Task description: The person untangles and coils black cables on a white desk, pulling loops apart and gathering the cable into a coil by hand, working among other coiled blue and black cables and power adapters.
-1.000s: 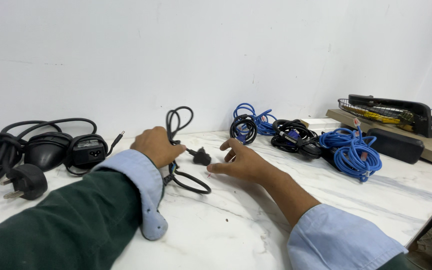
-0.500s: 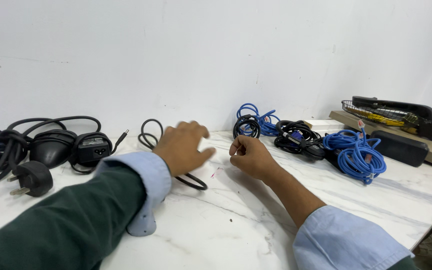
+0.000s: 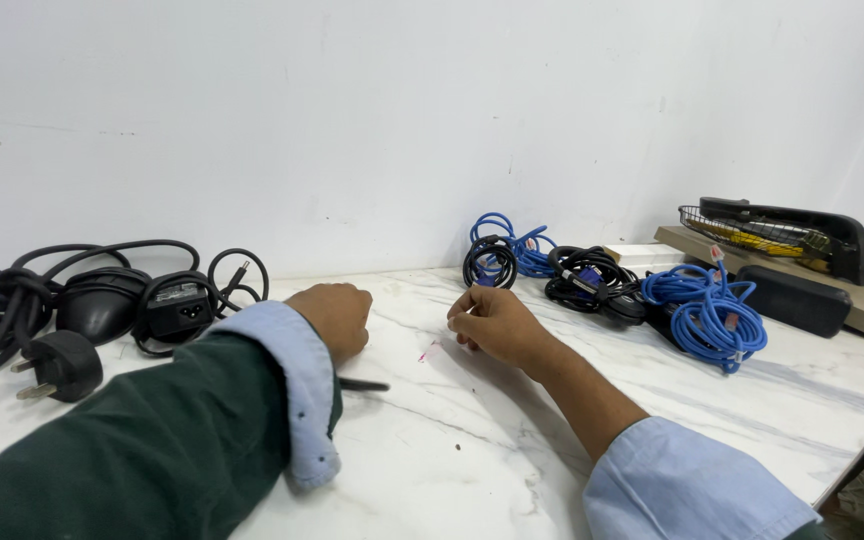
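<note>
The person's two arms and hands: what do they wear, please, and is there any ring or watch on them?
The left arm wears a dark green sleeve with a light blue cuff folded back over its end. The right arm is bare along the forearm, with a light blue sleeve pushed up toward the elbow. The left hand and right hand are bare; no ring or watch shows.

The left hand (image 3: 332, 318) and right hand (image 3: 497, 325) are bare; behind the fingers, 2 light blue shirt cuffs, the left under a dark green sleeve.
</note>
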